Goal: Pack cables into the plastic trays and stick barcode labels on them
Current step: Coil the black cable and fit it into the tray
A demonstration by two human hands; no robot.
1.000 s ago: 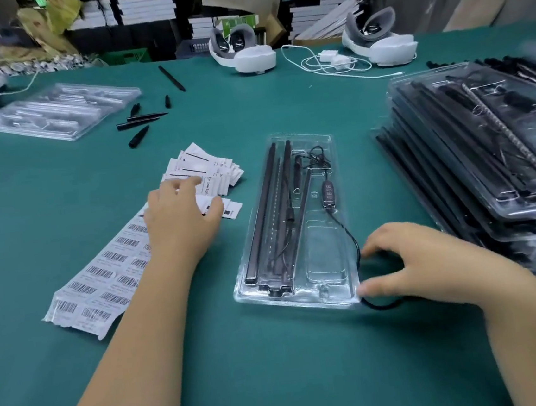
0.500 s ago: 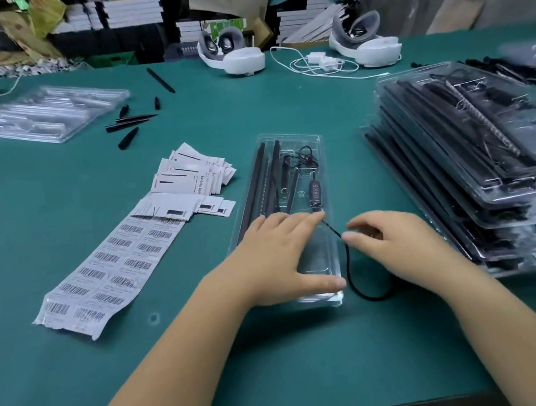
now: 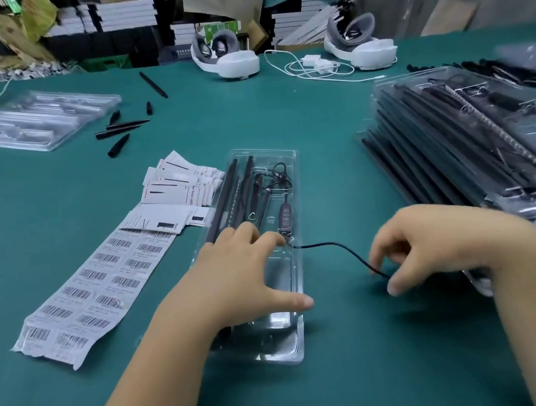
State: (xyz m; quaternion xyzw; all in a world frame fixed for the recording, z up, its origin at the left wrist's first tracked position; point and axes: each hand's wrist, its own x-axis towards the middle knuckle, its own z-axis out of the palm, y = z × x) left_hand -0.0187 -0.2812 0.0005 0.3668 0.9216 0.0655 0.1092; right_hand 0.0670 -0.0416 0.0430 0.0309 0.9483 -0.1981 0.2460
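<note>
In the middle of the green desk (image 3: 335,136) lies a clear plastic tray (image 3: 302,338), its long axis running away from the person with a slight lean to the right at the far end. Its left channels hold long black rods (image 3: 227,190) laid lengthwise; the right channel holds a black inline controller (image 3: 285,219) and a small coil of wire. The black cable (image 3: 334,245) leaves the tray near the controller and trails rightward across the desk. The left hand (image 3: 245,281) lies flat on the tray, fingers straight and spread. The right hand (image 3: 430,245) pinches the cable between curled fingers and thumb. Left of the tray lie a barcode label sheet (image 3: 97,287) and a fan of white cards (image 3: 179,185). On the right stands a stack of filled trays (image 3: 472,148).
</note>
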